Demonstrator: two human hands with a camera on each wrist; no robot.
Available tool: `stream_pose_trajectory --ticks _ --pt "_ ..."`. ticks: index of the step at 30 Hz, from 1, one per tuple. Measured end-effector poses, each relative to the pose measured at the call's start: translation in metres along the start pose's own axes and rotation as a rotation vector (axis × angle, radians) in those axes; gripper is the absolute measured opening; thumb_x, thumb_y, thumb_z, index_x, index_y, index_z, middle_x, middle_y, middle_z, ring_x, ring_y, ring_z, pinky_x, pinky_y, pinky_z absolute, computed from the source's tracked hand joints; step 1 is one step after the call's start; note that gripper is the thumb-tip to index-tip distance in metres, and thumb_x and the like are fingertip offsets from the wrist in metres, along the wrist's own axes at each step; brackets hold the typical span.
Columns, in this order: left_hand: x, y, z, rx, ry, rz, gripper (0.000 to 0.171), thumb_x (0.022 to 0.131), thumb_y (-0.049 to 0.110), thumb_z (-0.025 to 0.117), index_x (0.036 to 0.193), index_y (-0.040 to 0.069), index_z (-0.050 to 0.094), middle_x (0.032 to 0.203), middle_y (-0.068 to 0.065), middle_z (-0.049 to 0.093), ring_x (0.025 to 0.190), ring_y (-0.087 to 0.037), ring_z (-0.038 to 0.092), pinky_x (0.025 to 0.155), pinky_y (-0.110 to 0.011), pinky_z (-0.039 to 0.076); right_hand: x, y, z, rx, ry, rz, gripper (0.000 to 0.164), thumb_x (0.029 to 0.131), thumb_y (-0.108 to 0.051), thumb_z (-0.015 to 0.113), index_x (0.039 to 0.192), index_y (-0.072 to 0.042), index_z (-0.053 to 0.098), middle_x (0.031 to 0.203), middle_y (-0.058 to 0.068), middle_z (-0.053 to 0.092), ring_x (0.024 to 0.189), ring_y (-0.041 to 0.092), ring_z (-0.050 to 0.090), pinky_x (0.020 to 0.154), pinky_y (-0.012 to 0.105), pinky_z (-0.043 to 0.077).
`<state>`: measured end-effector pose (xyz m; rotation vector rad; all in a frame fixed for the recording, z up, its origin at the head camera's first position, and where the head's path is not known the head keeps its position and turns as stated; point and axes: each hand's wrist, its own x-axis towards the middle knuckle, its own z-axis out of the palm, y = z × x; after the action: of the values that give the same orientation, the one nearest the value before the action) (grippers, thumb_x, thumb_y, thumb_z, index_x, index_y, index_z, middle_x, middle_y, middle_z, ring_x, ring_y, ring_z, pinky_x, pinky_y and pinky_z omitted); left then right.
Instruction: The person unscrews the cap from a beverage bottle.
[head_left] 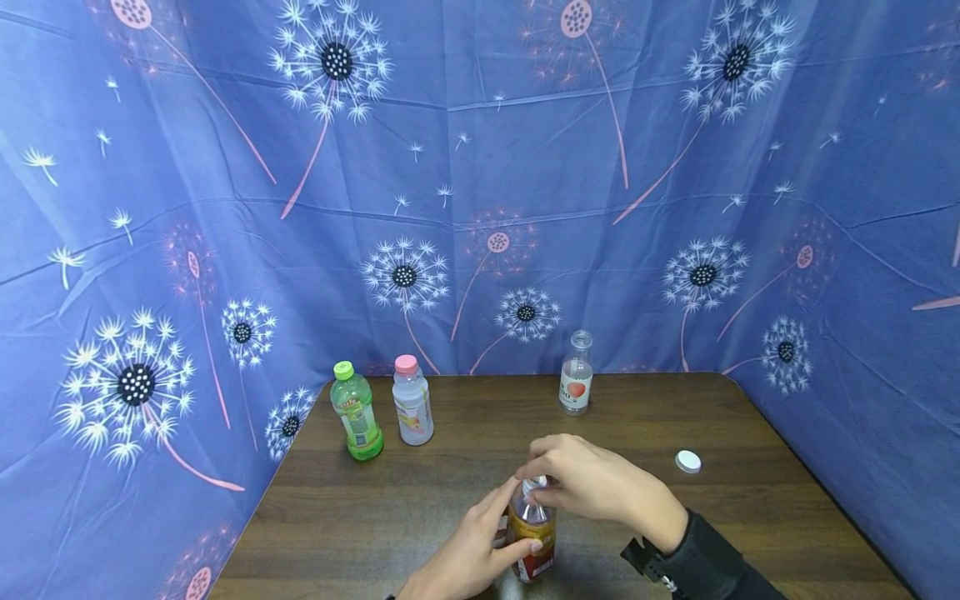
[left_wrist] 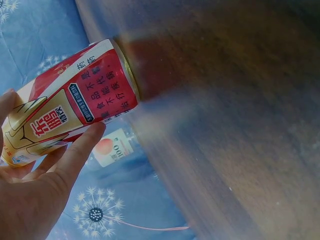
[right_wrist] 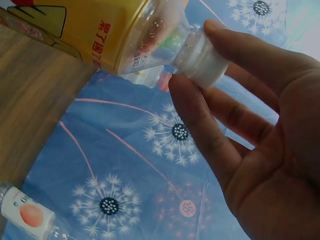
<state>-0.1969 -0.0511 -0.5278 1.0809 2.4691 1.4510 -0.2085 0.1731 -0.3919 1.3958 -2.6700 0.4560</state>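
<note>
A drink bottle with a red and gold label stands at the table's front, its clear neck uppermost. My left hand grips its body, thumb on the near side and fingers along the left. In the left wrist view the label faces the camera, with fingers wrapped at its lower part. At the top, my right hand pinches the white cap between thumb and fingertips. The right wrist view shows the cap at the mouth of the bottle's clear neck.
A loose white cap lies on the wooden table to the right. Behind stands a clear uncapped bottle with a fruit label. A green bottle and a pale pink-capped bottle stand back left. A blue dandelion cloth hangs around the table.
</note>
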Motion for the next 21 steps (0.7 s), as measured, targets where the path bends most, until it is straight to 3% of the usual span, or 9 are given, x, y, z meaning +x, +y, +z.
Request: stream_pose_trajectory --ticks 7,12,16,19,21 --pt "0.001 0.0 0.0 0.036 0.019 0.019 0.076 0.103 0.043 0.067 0.165 0.027 0.026 0.149 -0.007 0.055 0.129 -0.015 0.061 0.089 -0.023 0.06 0.007 -0.007 0.006 -0.117 0.058 0.072 0.008 0.094 -0.025 0.079 0.095 -0.017 0.081 0.08 -0.013 0.059 0.067 -0.007 0.047 0.056 0.013 0.043" --pt "0.002 0.0 0.0 0.04 0.019 0.033 0.075 0.103 0.041 0.067 0.164 0.026 0.027 0.148 -0.009 0.057 0.128 -0.016 0.062 0.088 -0.024 0.061 0.01 -0.01 0.012 -0.211 0.117 0.107 0.017 0.091 -0.027 0.08 0.078 -0.019 0.073 0.07 -0.012 0.057 0.059 -0.005 0.041 0.05 0.015 0.036" --pt "0.002 0.0 0.0 0.031 0.006 0.006 0.075 0.103 0.044 0.066 0.164 0.029 0.026 0.15 -0.01 0.055 0.129 -0.017 0.062 0.088 -0.024 0.06 0.012 -0.011 0.016 -0.262 0.156 0.125 0.024 0.089 -0.029 0.08 0.072 -0.02 0.067 0.065 -0.013 0.052 0.055 -0.003 0.036 0.049 0.017 0.031" --pt "0.002 0.0 -0.001 0.03 -0.001 -0.001 0.075 0.102 0.045 0.066 0.164 0.03 0.026 0.151 -0.009 0.054 0.129 -0.017 0.061 0.089 -0.024 0.06 0.01 -0.01 0.016 -0.259 0.15 0.141 0.026 0.091 -0.038 0.08 0.075 -0.021 0.068 0.067 -0.014 0.054 0.055 -0.003 0.038 0.048 0.018 0.032" --pt "0.001 0.0 -0.001 0.02 -0.008 -0.004 0.076 0.103 0.046 0.065 0.165 0.027 0.025 0.153 -0.009 0.052 0.131 -0.018 0.06 0.089 -0.025 0.06 0.008 -0.008 0.014 -0.246 0.13 0.141 0.026 0.092 -0.047 0.079 0.087 -0.022 0.073 0.076 -0.014 0.06 0.062 -0.002 0.046 0.051 0.019 0.038"
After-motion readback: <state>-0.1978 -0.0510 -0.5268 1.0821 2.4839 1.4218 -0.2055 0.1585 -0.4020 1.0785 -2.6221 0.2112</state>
